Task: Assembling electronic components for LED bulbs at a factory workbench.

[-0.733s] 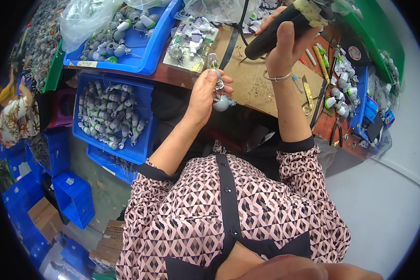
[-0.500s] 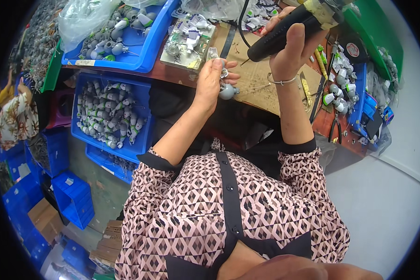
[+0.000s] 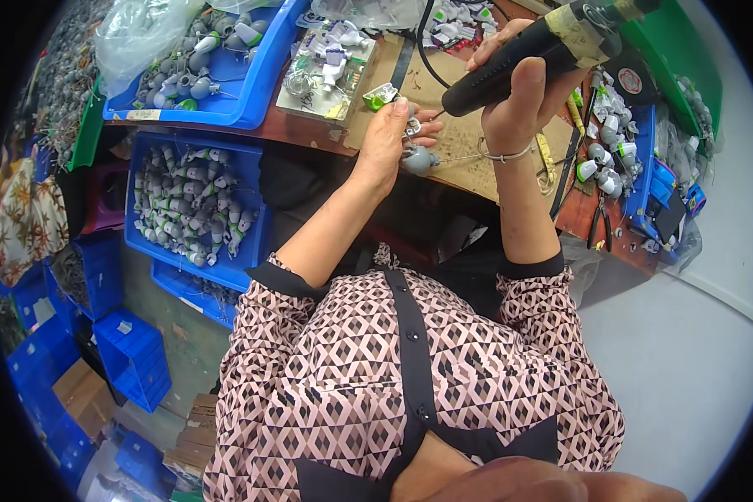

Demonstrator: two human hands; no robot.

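Observation:
My left hand [image 3: 381, 149] is closed on a small white-and-green plastic housing [image 3: 381, 96] that sticks out past the thumb. A round grey part [image 3: 419, 160] with a thin wire or rod shows below the fingers, seemingly part of the same piece. The fingers hide most of its middle. My right hand [image 3: 519, 109] grips a black electric screwdriver [image 3: 489, 82] with tape wrapped round its upper body. Its thin bit points down and left, very close to the fingertips of my left hand; whether it touches the piece I cannot tell.
Brown cardboard [image 3: 460, 171] covers the bench ahead. Blue bins [image 3: 194, 238] of grey-and-white parts stand left; more parts [image 3: 615, 151] lie right, near black pliers [image 3: 600, 222]. A white board [image 3: 322, 96] with white pieces sits behind my left hand. A black cable [image 3: 421, 42] hangs nearby.
The piece in my left hand has turned, so its green part now shows. My left hand and the screwdriver's bit have come nearer each other, the screwdriver shifting slightly down and left.

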